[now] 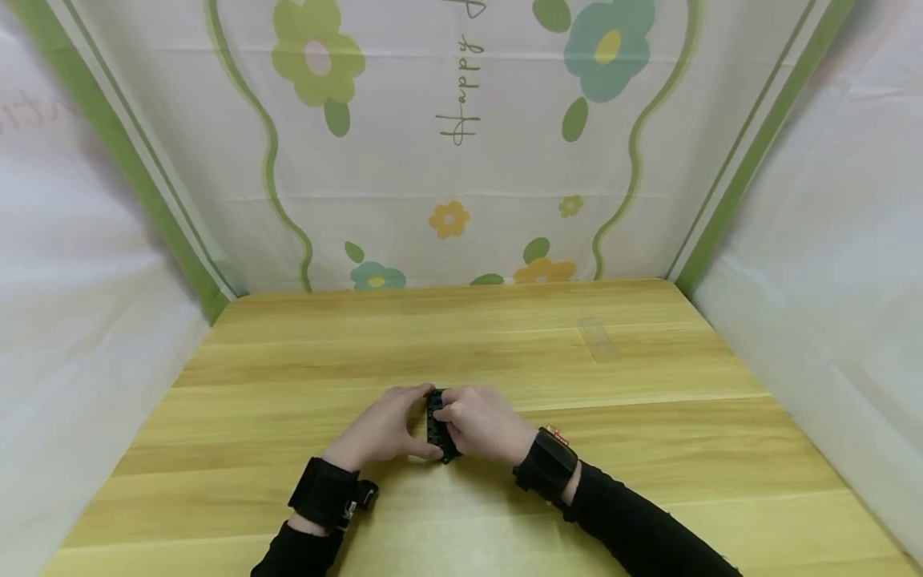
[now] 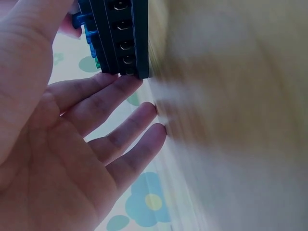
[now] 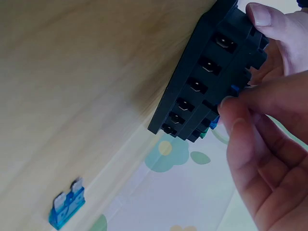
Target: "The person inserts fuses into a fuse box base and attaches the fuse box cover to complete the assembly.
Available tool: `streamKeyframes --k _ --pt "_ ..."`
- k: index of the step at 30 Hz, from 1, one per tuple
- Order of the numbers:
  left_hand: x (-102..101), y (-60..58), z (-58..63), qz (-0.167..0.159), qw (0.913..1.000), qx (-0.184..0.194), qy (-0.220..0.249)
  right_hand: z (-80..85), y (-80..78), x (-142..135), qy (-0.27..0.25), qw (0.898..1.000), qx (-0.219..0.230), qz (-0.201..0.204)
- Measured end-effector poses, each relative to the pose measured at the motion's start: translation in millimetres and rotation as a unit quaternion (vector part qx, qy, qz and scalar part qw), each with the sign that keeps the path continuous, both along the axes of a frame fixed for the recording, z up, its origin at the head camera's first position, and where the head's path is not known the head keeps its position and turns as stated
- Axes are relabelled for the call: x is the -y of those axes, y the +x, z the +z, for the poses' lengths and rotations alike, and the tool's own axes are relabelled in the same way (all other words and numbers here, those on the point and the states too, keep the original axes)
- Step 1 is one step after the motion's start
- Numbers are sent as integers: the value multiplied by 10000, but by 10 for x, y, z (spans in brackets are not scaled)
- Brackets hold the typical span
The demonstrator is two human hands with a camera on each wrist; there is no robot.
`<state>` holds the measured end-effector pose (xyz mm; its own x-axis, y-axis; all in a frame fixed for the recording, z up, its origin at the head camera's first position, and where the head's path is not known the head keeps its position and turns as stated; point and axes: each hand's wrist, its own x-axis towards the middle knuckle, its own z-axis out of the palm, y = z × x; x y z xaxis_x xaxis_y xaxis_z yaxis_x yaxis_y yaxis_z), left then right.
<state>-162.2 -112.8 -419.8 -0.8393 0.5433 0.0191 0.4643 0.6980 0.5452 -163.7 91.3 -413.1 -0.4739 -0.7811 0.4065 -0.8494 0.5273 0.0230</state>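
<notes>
A black fuse block (image 1: pixel 436 429) with a row of metal terminals along its side stands on the table between both hands. My left hand (image 1: pixel 389 425) holds it by its two ends, thumb at the near end and fingers at the far end. In the left wrist view, two fingertips touch the end of the fuse block (image 2: pixel 118 38). My right hand (image 3: pixel 269 144) pinches at the block's top, where a bit of blue blade fuse (image 3: pixel 235 88) shows by the fingertips; the rest is hidden. Blue and green fuses (image 3: pixel 204 133) sit farther along the block.
A loose blue blade fuse (image 3: pixel 67 204) lies on the wooden table (image 1: pixel 288 344), prongs up in the right wrist view. A clear flat strip (image 1: pixel 598 340) lies toward the back right. Flower-printed cloth (image 1: pixel 404 160) stands behind, and white cloth hangs at both sides.
</notes>
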Motion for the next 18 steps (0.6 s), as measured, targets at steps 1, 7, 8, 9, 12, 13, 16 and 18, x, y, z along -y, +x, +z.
streamKeyframes --k 1,7,8,9,12,13,16,18 --pt "3 -1 -6 -9 10000 4 0 -8 2 1 -44 10000 38 -38" --pt "5 -11 -21 -111 9999 17 104 -12 32 4 -138 9991 145 -361" --pt "3 -13 -20 -117 9999 21 111 -8 37 7 -131 9988 180 -438" --pt "1 -14 -17 -115 9999 27 122 -7 39 13 -121 9983 226 -518" --pt "1 -19 -19 -98 9999 13 106 9 52 34 -78 9967 338 -736" --pt "2 -18 -17 -92 9999 10 102 14 54 43 -68 9962 367 -781" --pt "12 -14 -15 -75 9999 -3 84 43 72 70 193 9956 222 -886" --pt "21 -11 -13 -63 9999 6 78 64 75 93 447 9949 98 -899"
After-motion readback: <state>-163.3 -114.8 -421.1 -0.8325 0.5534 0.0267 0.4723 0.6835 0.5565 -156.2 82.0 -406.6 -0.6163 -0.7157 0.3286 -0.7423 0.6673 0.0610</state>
